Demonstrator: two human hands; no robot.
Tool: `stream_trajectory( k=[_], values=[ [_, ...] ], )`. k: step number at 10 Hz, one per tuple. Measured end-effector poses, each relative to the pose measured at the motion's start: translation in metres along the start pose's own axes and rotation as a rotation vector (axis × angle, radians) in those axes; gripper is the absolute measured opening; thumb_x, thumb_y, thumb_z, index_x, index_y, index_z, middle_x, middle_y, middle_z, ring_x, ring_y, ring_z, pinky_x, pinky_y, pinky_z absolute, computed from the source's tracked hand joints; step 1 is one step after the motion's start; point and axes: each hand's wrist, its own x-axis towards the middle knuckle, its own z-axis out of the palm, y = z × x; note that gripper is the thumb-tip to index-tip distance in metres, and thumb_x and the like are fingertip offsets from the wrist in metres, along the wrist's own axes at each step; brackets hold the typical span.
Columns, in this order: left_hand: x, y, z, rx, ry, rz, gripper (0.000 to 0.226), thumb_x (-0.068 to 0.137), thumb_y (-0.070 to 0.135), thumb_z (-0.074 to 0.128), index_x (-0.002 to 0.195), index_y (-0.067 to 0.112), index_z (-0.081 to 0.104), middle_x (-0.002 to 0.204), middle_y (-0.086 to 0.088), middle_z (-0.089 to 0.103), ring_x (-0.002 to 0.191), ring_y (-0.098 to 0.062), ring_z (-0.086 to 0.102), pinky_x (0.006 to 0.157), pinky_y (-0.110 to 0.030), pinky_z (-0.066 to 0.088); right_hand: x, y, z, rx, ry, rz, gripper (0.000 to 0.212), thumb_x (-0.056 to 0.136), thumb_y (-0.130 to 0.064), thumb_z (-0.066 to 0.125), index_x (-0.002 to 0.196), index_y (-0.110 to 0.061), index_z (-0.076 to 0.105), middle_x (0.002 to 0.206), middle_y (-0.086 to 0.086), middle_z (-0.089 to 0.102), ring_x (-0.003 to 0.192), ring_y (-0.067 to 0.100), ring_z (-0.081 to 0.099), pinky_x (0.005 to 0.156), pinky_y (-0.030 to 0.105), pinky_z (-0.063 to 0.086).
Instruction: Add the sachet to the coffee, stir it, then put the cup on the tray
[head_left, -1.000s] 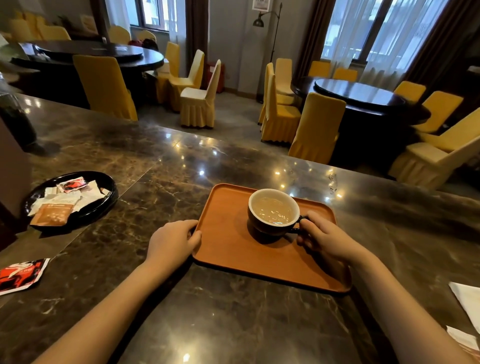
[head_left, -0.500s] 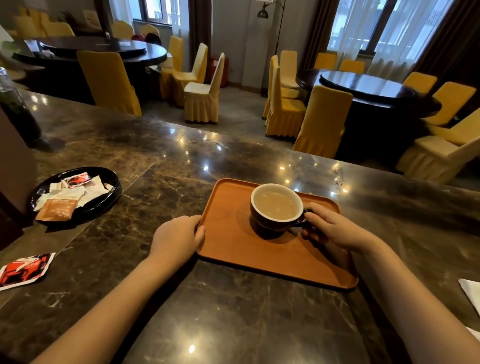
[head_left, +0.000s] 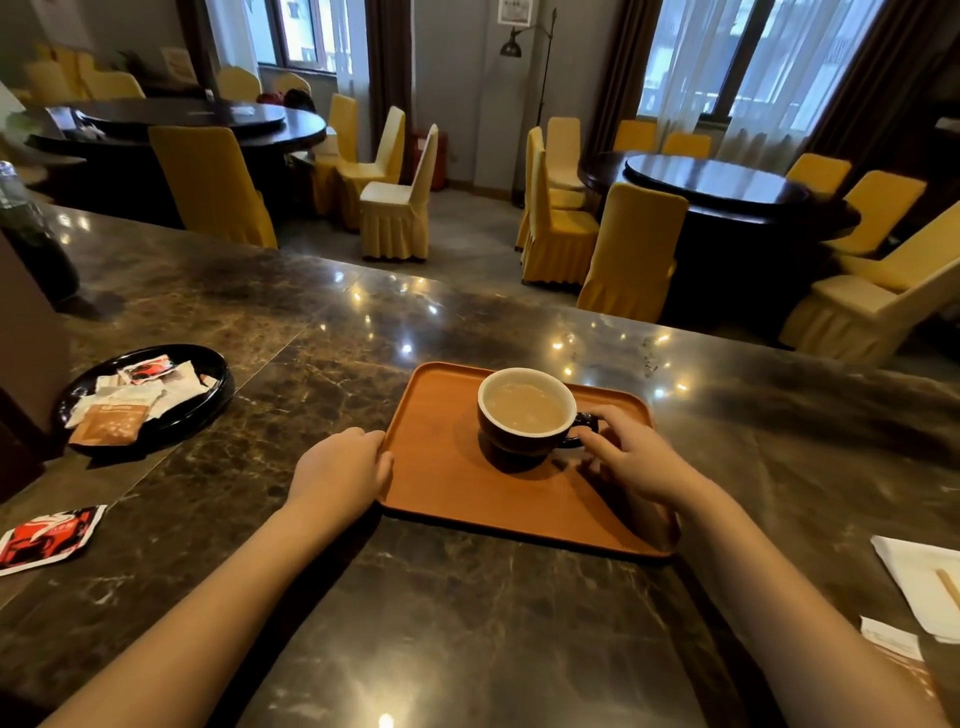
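The right hand (head_left: 636, 457) rests fingertips on the cup (head_left: 527, 410) handle, fingers loosely spread, not clenched. The left hand (head_left: 340, 470), curled, presses the tray (head_left: 441, 467) left edge. The cup stands mid-tray; bare table (head_left: 467, 623) lies nearer.

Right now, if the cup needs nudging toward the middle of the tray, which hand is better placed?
Right. The right hand is at the cup's handle, while the left hand rests against the tray's near-left edge, apart from the cup.
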Motion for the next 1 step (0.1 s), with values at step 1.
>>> stream_trajectory(
  k=[1],
  values=[
    [-0.0031, -0.0024, 0.0011, -0.024, -0.051, -0.039, 0.024, 0.094, 0.036, 0.047, 0.098, 0.021, 0.066, 0.08, 0.004, 0.061, 0.067, -0.009, 0.057, 0.059, -0.024, 0.048, -0.0132, 0.0011, -0.0012, -0.031, 0.048, 0.067, 0.038, 0.092, -0.028, 0.049, 0.128, -0.02, 0.039, 0.088, 0.002, 0.063, 0.074, 0.015, 0.063, 0.065, 0.029, 0.055]
  ],
)
